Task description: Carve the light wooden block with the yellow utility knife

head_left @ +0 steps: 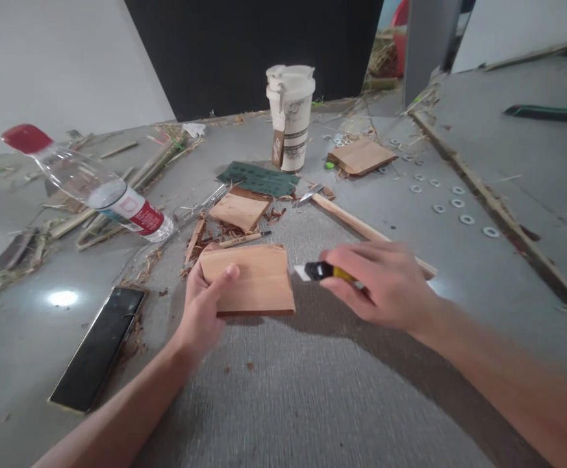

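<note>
My left hand point(205, 302) is closed round the left end of a flat rectangular wooden board point(258, 279), thumb on its upper face. In my right hand point(375, 283) is a utility knife point(332, 270) with a black and yellow body. Its short blade points left and lies close to the board's right edge; whether it touches I cannot tell. Motion blurs the right hand a little. Just beyond the board lie a thin pen-like wooden tool point(245, 239), a smaller wood block point(241, 208) and reddish-brown shavings.
A white lidded cup point(293, 120) stands at the back, near a dark green sheet point(258, 179). Several washers point(467, 220), another wood block point(362, 156) and a wooden-handled tool point(356, 221) lie to the right. On the left are a tilted bottle point(137, 211) and a phone point(98, 351).
</note>
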The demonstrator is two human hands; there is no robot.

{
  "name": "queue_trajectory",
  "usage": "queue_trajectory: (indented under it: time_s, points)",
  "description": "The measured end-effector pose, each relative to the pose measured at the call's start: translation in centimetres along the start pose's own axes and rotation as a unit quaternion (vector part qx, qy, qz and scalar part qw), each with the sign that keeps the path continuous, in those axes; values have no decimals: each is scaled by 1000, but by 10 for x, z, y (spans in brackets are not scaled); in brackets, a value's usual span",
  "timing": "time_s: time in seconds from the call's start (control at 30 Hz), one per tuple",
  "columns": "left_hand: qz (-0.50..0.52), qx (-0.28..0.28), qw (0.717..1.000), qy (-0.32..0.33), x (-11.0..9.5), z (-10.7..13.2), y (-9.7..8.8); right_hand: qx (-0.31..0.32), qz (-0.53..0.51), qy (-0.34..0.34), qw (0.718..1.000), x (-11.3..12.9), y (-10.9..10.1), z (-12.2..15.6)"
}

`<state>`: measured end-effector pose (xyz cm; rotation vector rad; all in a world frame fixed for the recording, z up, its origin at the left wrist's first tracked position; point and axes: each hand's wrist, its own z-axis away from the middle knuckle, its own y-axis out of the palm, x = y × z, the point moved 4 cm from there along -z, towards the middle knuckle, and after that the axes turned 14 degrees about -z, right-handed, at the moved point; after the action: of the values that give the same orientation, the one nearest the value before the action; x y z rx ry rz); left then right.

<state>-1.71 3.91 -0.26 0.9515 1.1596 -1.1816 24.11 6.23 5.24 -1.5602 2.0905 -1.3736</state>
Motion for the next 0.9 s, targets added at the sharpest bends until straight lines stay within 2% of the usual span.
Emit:
queue_trajectory:
  time_s: [0.07, 0.47, 0.7, 0.9]
  points:
    - [11, -9, 1000, 1, 0, 0, 0, 22, -11, -8, 1000, 6, 5, 0]
    - [18, 8, 1000, 11, -4, 5, 4, 48, -9, -21, 999, 6, 7, 1]
    - [12, 60, 998, 11, -11, 13, 9, -13, 117, -109, 987, 5, -5, 3]
    - [4, 71, 996, 46, -17, 14, 7, -29, 147, -126, 981, 7, -6, 2]
